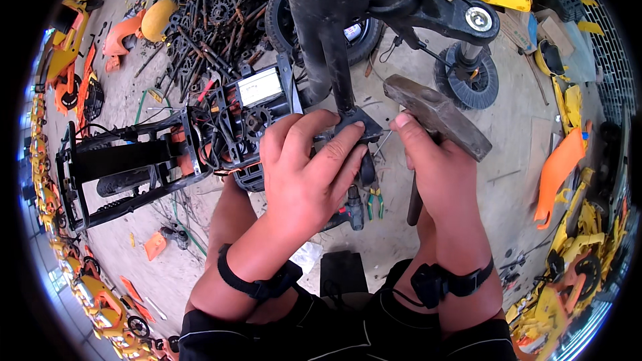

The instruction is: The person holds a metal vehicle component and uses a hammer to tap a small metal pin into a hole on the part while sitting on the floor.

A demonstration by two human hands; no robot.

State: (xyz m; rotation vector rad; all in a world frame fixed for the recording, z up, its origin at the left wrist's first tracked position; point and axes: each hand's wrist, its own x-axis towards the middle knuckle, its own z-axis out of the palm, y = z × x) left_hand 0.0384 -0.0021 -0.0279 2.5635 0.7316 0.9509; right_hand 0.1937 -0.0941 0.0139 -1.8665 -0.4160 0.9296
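Note:
My right hand is closed around the handle of a heavy hammer with a worn, blocky steel head. The head is raised to the right of a black metal vehicle frame. My left hand grips a black bracket at the near end of one frame tube, its fingers curled over the top. Left of this hand, the frame carries wiring and a box with a white label. The underside of the bracket is hidden. Hammer and bracket are apart.
Below the bracket lie green-handled pliers and a dark power tool. A heap of rusty shafts and gears covers the floor at the far left. Near the frame's right fork stands a round black brush-like part. Yellow and orange panels line both sides.

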